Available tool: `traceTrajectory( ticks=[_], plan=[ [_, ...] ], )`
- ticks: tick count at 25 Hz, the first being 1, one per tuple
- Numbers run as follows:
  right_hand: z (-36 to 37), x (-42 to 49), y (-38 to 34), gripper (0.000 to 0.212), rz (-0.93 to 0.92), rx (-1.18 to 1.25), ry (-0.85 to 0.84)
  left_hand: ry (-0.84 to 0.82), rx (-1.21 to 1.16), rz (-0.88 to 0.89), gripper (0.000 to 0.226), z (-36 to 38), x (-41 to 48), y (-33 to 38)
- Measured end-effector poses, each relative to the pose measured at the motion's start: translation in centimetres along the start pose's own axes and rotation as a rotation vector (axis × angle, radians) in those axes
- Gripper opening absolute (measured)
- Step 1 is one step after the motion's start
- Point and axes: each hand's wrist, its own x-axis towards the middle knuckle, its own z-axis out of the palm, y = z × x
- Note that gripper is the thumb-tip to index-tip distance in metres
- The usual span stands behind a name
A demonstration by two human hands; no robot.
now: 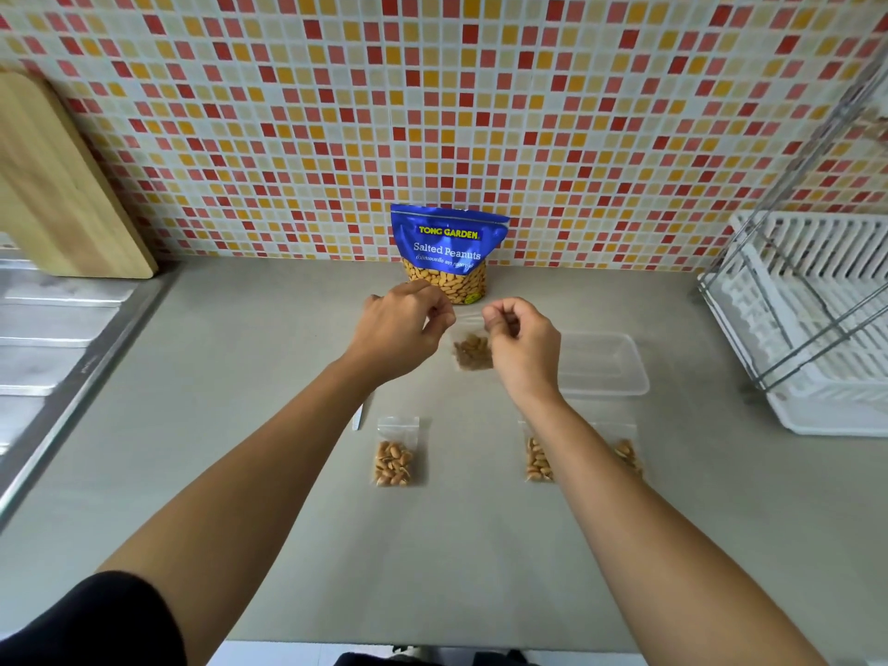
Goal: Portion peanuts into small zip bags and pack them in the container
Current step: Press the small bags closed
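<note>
Pinching, seemingly, the hanging zip bag [471, 353]: left hand [403, 324], right hand [523, 346].

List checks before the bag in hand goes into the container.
1. Both hands grip the bag: ok. The left hand and right hand pinch the top of the held zip bag.
2. Zip pressed fully closed: cannot tell, since the clear top is blurred and partly behind the fingers.
3. Peanuts sit low, away from the zip: ok.
4. Container is within reach: ok. It stands on the counter just right of the right hand.
5. Peanut pouch is upright: ok.
6. Filled bags are packed: not ok. All three lie on the counter.
</note>
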Motion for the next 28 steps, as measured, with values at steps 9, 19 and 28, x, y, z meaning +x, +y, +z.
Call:
traceTrajectory(
  ticks=[9, 19, 28],
  plan=[
    [1.3, -0.3, 0.9, 0.012, 0.190, 0.152, -0.115, -0.064, -0.468, -0.235, 0.019, 0.2, -2.7, -1.2],
    [3.8, -4.9, 9.3, 0.012, 0.358, -0.175, -0.252, -0.212, -0.665, -0.710, 0.022, 8.3, -12.0, -2.5],
    [4.8, -5.7, 11.1, 0.018, 0.082, -0.640, -0.394, -0.255, -0.036, -0.524, 0.036, 10.4, -12.9, -2.4]
  ],
)
